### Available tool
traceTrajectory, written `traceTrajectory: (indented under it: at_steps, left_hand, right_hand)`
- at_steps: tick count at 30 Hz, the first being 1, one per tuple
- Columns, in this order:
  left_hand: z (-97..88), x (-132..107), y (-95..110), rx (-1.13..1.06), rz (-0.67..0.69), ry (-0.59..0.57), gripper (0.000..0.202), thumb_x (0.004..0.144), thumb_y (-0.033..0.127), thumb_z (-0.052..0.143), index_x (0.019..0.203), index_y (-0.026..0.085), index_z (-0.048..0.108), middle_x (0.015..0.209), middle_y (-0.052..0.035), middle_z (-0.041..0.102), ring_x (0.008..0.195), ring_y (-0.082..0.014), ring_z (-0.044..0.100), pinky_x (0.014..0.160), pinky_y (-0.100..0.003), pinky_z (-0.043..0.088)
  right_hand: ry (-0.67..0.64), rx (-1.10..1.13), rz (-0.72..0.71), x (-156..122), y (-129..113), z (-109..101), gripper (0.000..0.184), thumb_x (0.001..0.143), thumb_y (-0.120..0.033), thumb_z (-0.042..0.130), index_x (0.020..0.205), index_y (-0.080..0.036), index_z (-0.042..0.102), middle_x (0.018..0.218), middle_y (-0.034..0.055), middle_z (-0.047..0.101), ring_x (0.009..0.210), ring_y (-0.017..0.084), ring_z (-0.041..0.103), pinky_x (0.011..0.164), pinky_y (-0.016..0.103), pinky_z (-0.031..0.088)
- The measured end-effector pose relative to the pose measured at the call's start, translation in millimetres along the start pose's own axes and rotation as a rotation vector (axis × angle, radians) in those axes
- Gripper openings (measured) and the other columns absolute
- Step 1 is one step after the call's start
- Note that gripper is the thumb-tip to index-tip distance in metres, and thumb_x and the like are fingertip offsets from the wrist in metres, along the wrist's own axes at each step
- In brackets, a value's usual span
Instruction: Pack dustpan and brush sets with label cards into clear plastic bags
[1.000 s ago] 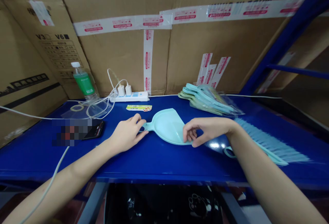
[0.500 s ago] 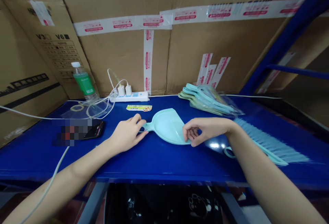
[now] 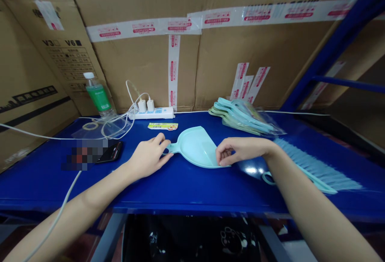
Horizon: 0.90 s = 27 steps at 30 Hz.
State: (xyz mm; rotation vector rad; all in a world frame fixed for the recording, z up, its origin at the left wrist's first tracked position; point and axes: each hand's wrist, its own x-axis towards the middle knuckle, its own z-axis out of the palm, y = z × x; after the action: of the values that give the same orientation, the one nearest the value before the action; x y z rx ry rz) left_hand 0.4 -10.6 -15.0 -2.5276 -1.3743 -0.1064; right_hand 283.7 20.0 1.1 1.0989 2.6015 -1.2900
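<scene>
We find the pan at frame ctr, on the blue table, handle pointing L. Our L hand pinches the handle betw. thumb & fingers. Our R hand, R of ctr, is at the pan's wide edge, fingers curled, thumb near fingertips; we can't tell if it grips the edge. Brush: R side of frame, partly behind our R arm. Clear bag w/ blue & green items: R of ctr. Strip: L of ctr. Bottle: L side.
</scene>
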Motion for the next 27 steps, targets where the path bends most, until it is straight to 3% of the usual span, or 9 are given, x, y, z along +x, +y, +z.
traceTrajectory:
  at_steps: [16,27]
  left_hand:
    - [2.5,-0.6,-0.4,0.009,0.017,0.024,0.027,0.090,0.034,0.045,0.110,0.018,0.054,0.104,-0.0059,0.056,0.073,-0.0178,0.063,0.058,-0.030,0.049]
    - [0.2,-0.7,0.8,0.017,0.012,0.019,0.027,0.091,0.034,0.045,0.110,0.018,0.054,0.103,-0.0061,0.057,0.073,-0.0178,0.063,0.058,-0.029,0.049]
  right_hand:
    - [-0.016,0.012,-0.003,0.8,2.0,0.0,0.037,0.069,-0.048,0.065,0.080,-0.013,0.067,0.067,0.0032,0.062,0.062,0.014,0.055,0.060,0.026,0.044]
    - [-0.015,0.035,0.021,2.2,0.7,-0.2,0.034,0.075,-0.050,0.058,0.072,-0.016,0.056,0.062,0.0003,0.056,0.060,0.013,0.053,0.060,0.027,0.042]
